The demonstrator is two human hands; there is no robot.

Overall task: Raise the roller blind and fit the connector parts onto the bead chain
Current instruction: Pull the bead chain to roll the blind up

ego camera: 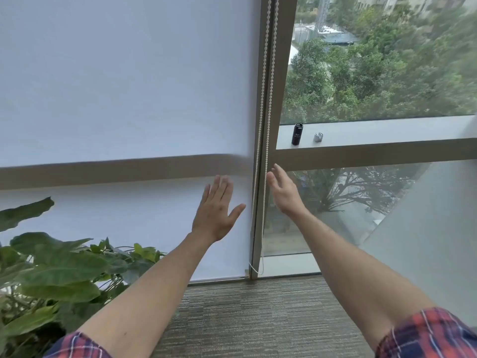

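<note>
Two hands, both open and empty: left hand (215, 211) flat before the roller blind (124, 81), right hand (282, 191) edge-on just beside the bead chain (265, 99), which hangs as two strands down the window frame (277, 81). Best practice, as judged: close the right hand on one strand only and draw straight down. Two connector parts wait on the sill (387, 131), one black cylinder (297, 134), one small grey piece (318, 137); one plant (59, 267) at left.

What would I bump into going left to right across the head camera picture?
Plant → left hand → bead chain → right hand → black tube → small grey part.
</note>
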